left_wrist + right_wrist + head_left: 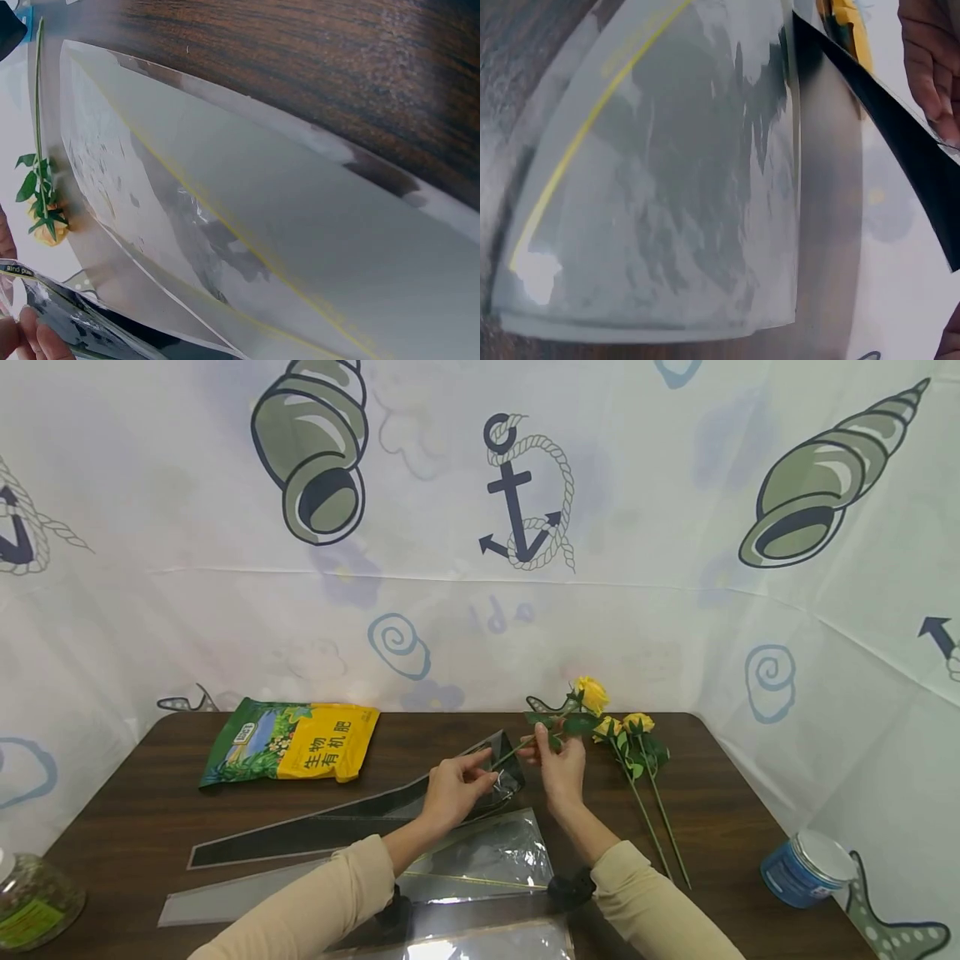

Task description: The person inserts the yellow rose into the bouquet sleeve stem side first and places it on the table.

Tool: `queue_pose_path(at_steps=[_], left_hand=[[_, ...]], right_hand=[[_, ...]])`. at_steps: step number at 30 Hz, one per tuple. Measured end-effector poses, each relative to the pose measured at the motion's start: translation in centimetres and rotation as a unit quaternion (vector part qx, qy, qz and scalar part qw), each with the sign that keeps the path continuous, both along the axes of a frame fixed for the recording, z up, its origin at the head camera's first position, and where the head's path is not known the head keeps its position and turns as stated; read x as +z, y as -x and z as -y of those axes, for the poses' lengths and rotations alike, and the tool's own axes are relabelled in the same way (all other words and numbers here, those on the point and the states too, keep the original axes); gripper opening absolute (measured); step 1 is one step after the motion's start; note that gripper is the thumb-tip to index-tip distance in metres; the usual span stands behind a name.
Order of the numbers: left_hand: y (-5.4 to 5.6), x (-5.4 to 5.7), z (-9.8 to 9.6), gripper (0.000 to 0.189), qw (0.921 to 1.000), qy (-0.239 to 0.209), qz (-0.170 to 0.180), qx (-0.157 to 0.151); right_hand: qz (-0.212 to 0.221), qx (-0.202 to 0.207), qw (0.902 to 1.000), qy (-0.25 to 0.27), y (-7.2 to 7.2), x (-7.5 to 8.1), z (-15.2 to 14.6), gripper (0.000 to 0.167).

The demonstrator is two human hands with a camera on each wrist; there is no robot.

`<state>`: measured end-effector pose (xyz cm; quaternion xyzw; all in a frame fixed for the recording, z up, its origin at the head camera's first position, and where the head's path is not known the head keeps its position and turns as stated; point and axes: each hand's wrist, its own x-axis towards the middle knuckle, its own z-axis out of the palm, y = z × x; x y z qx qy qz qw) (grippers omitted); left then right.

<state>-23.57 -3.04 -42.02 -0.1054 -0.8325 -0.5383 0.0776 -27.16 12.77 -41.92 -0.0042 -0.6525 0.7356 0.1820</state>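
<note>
A yellow rose (592, 695) is held by its green stem in my right hand (561, 772), its bloom pointing up and right. The stem's lower part lies at the wide mouth of a long black, clear-fronted flower sleeve (330, 822). My left hand (450, 793) grips that sleeve by its mouth; its fingers (49, 341) show against the plastic in the left wrist view. How deep the stem reaches inside, I cannot tell. In the right wrist view, the dark sleeve (885, 127) slants beside the left hand (930, 67), with the right hand (951, 341) at the lower edge.
Pale, clear-fronted sleeves (495, 852) lie flat nearer me. Two more yellow roses (637, 723) lie to the right. A green and yellow fertilizer bag (300, 742) is at the back left. A blue can (806, 868) stands far right, a jar (36, 902) far left.
</note>
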Motion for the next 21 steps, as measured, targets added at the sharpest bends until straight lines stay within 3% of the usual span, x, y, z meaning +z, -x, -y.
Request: queue_pose_path(at_steps=[10,21], left_hand=[[0.1,0.2,-0.1,0.039,1.0000,0.000,-0.007,0.005],[0.4,0.7,-0.4,0.039,0.9995,0.014,-0.026,0.005]], right_hand=[[0.015,-0.022,0.9996,0.001,-0.5,-0.1,0.4,0.017],[0.042,-0.007,0.9973,-0.060,-1.1,-0.8,1.1,0.020]])
